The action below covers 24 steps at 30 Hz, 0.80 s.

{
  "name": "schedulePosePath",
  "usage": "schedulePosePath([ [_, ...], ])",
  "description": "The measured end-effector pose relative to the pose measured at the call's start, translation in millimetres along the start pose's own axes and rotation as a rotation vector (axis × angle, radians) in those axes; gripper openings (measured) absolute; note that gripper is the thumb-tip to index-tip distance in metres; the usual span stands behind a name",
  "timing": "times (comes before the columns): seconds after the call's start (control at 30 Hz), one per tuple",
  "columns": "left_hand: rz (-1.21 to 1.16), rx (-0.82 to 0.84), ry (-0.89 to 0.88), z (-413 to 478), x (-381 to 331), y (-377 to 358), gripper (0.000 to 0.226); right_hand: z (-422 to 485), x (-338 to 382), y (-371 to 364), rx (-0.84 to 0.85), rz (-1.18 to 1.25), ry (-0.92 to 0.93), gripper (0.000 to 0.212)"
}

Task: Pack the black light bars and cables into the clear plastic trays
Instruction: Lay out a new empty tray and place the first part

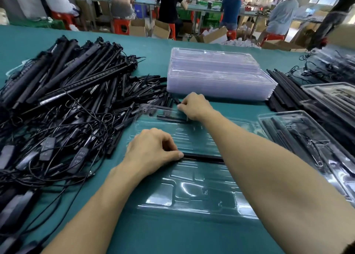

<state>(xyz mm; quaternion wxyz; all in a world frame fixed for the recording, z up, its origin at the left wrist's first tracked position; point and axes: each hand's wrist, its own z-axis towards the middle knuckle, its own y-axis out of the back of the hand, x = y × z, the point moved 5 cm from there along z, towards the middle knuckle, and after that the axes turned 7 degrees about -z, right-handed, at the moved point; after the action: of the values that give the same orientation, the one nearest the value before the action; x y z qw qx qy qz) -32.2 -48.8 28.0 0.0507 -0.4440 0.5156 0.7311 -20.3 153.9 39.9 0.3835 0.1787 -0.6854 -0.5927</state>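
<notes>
Centre frame: left hand (153, 150) pinches the end of a black light bar (203, 158) lying across the clear tray (192, 194), right hand (194, 106) seemingly pinches a small black piece (177, 101) above; pressed unevenly, the bar may spring out.

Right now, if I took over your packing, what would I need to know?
The left hand pinches the end of one bar, which lies across the middle of the open tray.
The right hand reaches to that tray's far edge and pinches a small black part; I cannot tell what it is.
The pile of bars and cables is on the left, the stack of empty trays is ahead, and the filled trays are on the right.
Done: some trays are filled, and one bar is in this tray.
Left: finish this tray, then work through the pile.
</notes>
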Motion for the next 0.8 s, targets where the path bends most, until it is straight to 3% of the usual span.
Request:
schedulePosePath([
  [0.13, 0.03, -0.04, -0.002, -2, 1, 1, 0.023, 6, -2, 4, -0.115, 0.071, -0.131, 0.017],
  [0.23, 0.021, -0.025, -0.016, -3, 1, -2, 0.023, 9, -5, 4, -0.09, 0.042, -0.128, 0.021],
  [0.37, 0.022, -0.005, -0.023, -3, 1, 0, 0.022, 9, 8, 10, -0.054, -0.27, 0.054, 0.019],
  [0.47, 0.017, -0.011, -0.033, -3, 3, -1, 0.023, 3, 19, 15, -0.141, -0.477, 0.193, 0.039],
  [0.53, 0.026, -0.039, -0.041, -3, 4, -2, 0.023, -6, 20, 21, -0.229, -0.491, 0.245, 0.047],
  [0.67, 0.07, -0.115, -0.064, 2, 5, -2, 0.026, -43, 10, 50, -0.412, -0.023, 0.228, 0.065],
  [0.73, 0.057, -0.122, -0.066, 5, 6, -2, 0.026, -73, -1, 67, -0.48, 0.253, 0.192, 0.053],
  [0.8, 0.036, -0.115, -0.064, 5, 7, -3, 0.025, -103, -20, 74, -0.436, 0.478, 0.135, 0.032],
])
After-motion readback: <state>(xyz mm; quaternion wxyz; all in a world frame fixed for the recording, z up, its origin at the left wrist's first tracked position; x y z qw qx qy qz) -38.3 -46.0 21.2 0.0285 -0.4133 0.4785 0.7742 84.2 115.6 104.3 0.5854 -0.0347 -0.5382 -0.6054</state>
